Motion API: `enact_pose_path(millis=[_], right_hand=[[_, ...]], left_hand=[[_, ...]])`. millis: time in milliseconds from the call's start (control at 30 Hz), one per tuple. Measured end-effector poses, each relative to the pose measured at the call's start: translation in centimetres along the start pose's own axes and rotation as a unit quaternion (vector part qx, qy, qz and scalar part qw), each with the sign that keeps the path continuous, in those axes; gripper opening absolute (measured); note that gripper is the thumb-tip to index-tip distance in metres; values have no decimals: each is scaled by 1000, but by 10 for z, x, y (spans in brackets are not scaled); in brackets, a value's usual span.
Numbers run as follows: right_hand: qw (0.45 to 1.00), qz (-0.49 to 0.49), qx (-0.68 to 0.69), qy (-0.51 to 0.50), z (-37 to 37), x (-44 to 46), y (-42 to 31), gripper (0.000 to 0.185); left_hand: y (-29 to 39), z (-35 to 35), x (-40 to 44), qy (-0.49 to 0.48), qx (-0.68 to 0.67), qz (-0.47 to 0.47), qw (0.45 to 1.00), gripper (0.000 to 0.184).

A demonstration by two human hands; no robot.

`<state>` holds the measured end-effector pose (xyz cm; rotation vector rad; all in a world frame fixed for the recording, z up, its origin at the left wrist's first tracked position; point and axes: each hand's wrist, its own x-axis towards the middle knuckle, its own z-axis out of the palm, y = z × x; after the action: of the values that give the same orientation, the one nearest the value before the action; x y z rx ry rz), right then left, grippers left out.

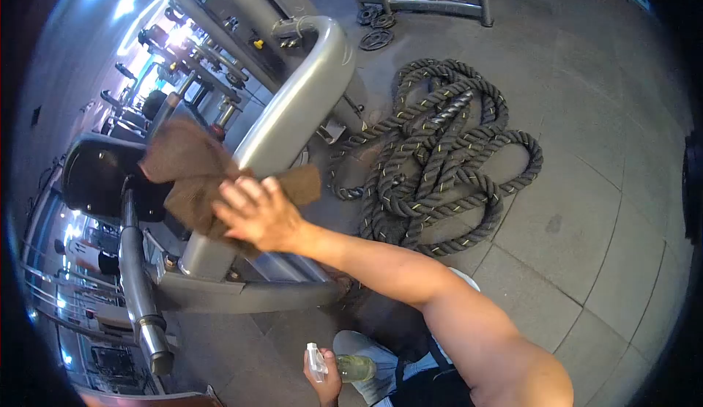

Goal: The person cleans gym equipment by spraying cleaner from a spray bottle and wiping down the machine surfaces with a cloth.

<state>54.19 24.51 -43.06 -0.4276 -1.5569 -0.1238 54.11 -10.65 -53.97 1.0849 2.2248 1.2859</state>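
Observation:
My right hand (260,213) is on a brown cloth (194,206), its fingers a little apart and bent over it. The cloth lies bunched against the curved silver-grey frame (293,88) of a gym machine, and its upper left part is blurred. At the bottom, my left hand (324,378) is closed around a spray bottle (355,367) with a white trigger head and a greenish body. The bottle is beside my leg, below the machine's base.
A thick black rope (439,165) lies coiled on the grey tiled floor (578,224) right of the machine. A black pad (102,176) and a metal bar (135,275) stand left of the frame. Weight plates (376,39) lie by a bench leg behind.

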Motion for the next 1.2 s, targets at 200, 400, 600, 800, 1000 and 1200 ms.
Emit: enact_pose_path(millis=[200,400,600,800,1000,1200], right_hand=[[955,232,-151,108,-31,66,133,47],[942,330,-53,28,-47,116,269,51],[962,247,-30,114,-34,47,119,51],[919,361,110,113,-19,14,30,50],[890,398,-10,223,-40,111,203,74],[764,541,349,-53,-76,129,280,73]], left_hand=[[-30,-26,-10,-47,125,31,991,52],[-54,-35,-15,8,78,1,997,55],[-35,-32,2,-65,47,-47,996,55],[-11,0,18,-48,69,23,996,57],[-33,21,52,-65,1,45,997,42],[12,26,114,-176,46,14,983,22]])
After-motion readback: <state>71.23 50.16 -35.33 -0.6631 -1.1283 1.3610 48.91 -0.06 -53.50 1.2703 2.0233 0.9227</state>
